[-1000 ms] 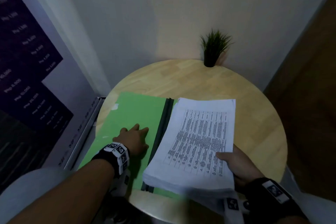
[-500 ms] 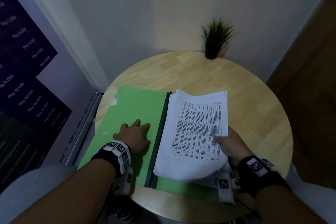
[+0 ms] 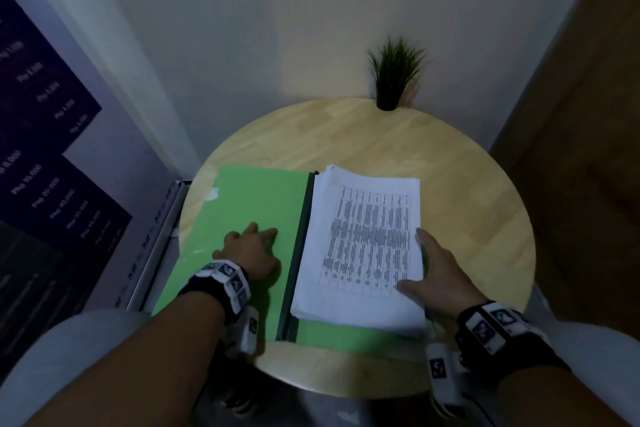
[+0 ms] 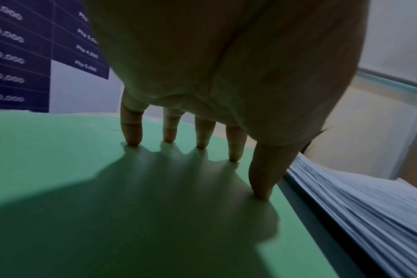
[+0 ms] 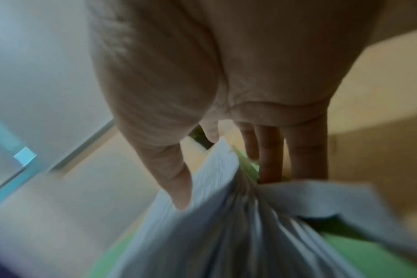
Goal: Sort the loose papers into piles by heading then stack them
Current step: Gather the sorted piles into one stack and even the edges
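An open green folder lies on a round wooden table. A thick stack of printed papers rests on its right half, beside the dark spine. My left hand presses the folder's left flap with straight, spread fingertips. My right hand lies along the stack's right edge. Its thumb rests on the top sheet and its fingers run straight down past the edge. The stack is blurred in the right wrist view, and its side shows in the left wrist view.
A small potted plant stands at the table's far edge against the wall. A dark poster with price figures covers the left wall above a metal ledge. Bare tabletop lies beyond and right of the folder.
The paper stack has come down flat onto the folder's right half. My right hand has shifted from holding its near right corner to lying along its right edge. The left hand stays put.
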The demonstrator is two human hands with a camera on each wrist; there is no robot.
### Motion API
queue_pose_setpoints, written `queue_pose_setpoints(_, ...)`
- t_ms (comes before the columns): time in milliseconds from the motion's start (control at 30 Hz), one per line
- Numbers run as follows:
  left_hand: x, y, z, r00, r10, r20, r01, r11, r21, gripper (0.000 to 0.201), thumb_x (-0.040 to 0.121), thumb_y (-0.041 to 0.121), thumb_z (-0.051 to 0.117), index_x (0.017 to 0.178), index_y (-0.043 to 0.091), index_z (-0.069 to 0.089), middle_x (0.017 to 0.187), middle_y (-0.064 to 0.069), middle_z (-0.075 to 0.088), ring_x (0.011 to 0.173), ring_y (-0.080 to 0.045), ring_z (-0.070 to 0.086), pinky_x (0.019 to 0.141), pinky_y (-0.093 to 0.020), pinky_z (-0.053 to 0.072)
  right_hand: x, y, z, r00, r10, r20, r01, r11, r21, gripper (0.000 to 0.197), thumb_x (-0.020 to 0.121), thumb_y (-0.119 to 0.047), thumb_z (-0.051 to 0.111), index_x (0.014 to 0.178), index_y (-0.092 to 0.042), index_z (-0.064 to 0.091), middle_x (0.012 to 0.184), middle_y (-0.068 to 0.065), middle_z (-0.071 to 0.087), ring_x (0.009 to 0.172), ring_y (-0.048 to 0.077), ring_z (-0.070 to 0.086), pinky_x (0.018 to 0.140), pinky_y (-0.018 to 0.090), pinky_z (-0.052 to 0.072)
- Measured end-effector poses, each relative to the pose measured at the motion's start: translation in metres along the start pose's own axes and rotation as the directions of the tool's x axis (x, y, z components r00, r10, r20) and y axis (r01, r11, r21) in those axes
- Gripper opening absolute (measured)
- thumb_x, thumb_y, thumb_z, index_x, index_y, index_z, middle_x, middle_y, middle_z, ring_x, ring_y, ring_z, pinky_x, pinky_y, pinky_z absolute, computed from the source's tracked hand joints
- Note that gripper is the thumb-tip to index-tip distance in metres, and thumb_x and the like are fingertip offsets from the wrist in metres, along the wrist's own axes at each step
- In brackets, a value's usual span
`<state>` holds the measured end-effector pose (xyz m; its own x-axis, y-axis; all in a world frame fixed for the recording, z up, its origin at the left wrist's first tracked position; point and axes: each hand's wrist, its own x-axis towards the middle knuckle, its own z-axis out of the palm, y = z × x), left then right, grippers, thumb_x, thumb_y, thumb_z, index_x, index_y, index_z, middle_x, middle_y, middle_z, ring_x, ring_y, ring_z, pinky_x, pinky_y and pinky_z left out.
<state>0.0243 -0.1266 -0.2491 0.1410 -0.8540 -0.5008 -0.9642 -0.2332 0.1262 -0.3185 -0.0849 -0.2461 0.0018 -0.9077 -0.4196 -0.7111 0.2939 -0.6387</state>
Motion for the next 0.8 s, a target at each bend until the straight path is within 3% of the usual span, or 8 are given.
queue_pose_setpoints(67, -0.001, -0.01, -0.004, 0.995, -0.054, -0.086, 0.045, 0.993, -0.11, 0.061, 0.085, 0.035, 0.063, 0.143, 0.046, 0.047, 0.16, 0.001, 0.032, 0.146, -0.037, 0.028, 0.114, -0.061, 0.033, -0.011, 0.0, 0.006, 0.998, -0.058, -0.015, 0.055, 0.986, -0.159, 0.108, 0.08, -0.036, 0.081, 0.16, -0.046, 0.009, 0.169, -0.002, 0.011, 0.15, 0.026, 0.03, 0.113, 0.04, 0.04)
queue_pose_setpoints(133, 0.002, -0.027, -0.011, 0.978, -0.125, -0.168, 0.098, 0.983, -0.158, 0.056, 0.09, 0.032, 0.064, 0.144, 0.037, 0.05, 0.157, -0.007, 0.038, 0.145, -0.035, 0.033, 0.119, -0.051, 0.029, -0.018, -0.003, 0.013, 0.996, -0.077, 0.036, 0.083, 0.971, -0.226, 0.106, 0.08, -0.042, 0.08, 0.158, -0.052, 0.009, 0.172, -0.005, -0.001, 0.154, 0.027, 0.023, 0.115, 0.043, 0.039)
queue_pose_setpoints(267, 0.009, -0.07, -0.021, 0.941, -0.308, -0.137, 0.259, 0.92, -0.293, 0.07, 0.092, 0.024, 0.071, 0.153, 0.011, 0.039, 0.153, -0.022, 0.043, 0.139, -0.036, 0.043, 0.111, -0.039, 0.04, -0.025, -0.003, 0.025, 0.989, -0.025, 0.144, 0.082, 0.907, -0.412, 0.094, 0.082, -0.046, 0.075, 0.159, -0.046, 0.022, 0.173, -0.004, -0.003, 0.155, 0.027, 0.022, 0.113, 0.043, 0.041)
queue_pose_setpoints(367, 0.006, -0.096, -0.013, 0.94, -0.337, -0.042, 0.317, 0.915, -0.25, 0.062, 0.091, 0.024, 0.073, 0.143, -0.002, 0.049, 0.147, -0.025, 0.048, 0.133, -0.04, 0.05, 0.109, -0.042, 0.044, -0.024, -0.003, 0.029, 0.99, -0.022, 0.136, 0.084, 0.881, -0.466, 0.09, 0.084, -0.046, 0.075, 0.159, -0.043, 0.025, 0.173, -0.003, -0.002, 0.155, 0.027, 0.019, 0.115, 0.044, 0.04)
queue_pose_setpoints(467, 0.001, -0.107, -0.017, 0.928, -0.37, -0.051, 0.321, 0.86, -0.398, 0.053, 0.089, 0.012, 0.075, 0.133, -0.01, 0.056, 0.134, -0.029, 0.059, 0.121, -0.043, 0.058, 0.093, -0.042, 0.048, -0.022, -0.001, 0.029, 0.99, -0.023, 0.137, 0.084, 0.883, -0.461, 0.091, 0.084, -0.044, 0.076, 0.16, -0.042, 0.025, 0.173, -0.003, -0.001, 0.156, 0.027, 0.016, 0.117, 0.045, 0.038)
queue_pose_setpoints(533, -0.009, -0.105, -0.038, 0.927, -0.354, -0.123, 0.266, 0.854, -0.448, 0.046, 0.091, 0.009, 0.07, 0.133, -0.004, 0.059, 0.131, -0.027, 0.061, 0.114, -0.042, 0.061, 0.086, -0.038, 0.048, -0.021, 0.0, 0.029, 0.99, -0.024, 0.139, 0.086, 0.885, -0.457, 0.092, 0.083, -0.044, 0.076, 0.16, -0.041, 0.026, 0.173, -0.002, 0.0, 0.157, 0.026, 0.015, 0.119, 0.044, 0.036)
queue_pose_setpoints(633, -0.031, -0.094, -0.085, 0.919, -0.271, -0.286, 0.09, 0.851, -0.517, 0.044, 0.091, 0.0, 0.063, 0.133, 0.012, 0.064, 0.129, -0.021, 0.065, 0.11, -0.039, 0.064, 0.089, -0.036, 0.051, -0.019, 0.0, 0.029, 0.991, -0.029, 0.131, 0.085, 0.89, -0.448, 0.092, 0.082, -0.043, 0.077, 0.159, -0.04, 0.028, 0.173, -0.002, 0.001, 0.157, 0.026, 0.014, 0.12, 0.045, 0.035)
queue_pose_setpoints(800, -0.089, -0.04, -0.138, 0.91, 0.06, -0.41, -0.243, 0.879, -0.411, 0.043, 0.094, 0.007, 0.064, 0.13, 0.032, 0.064, 0.113, 0.002, 0.065, 0.089, -0.023, 0.067, 0.072, -0.029, 0.054, -0.019, -0.003, 0.029, 0.992, -0.035, 0.124, 0.086, 0.895, -0.438, 0.092, 0.079, -0.042, 0.078, 0.158, -0.04, 0.031, 0.172, -0.004, 0.005, 0.156, 0.026, 0.015, 0.12, 0.045, 0.035)
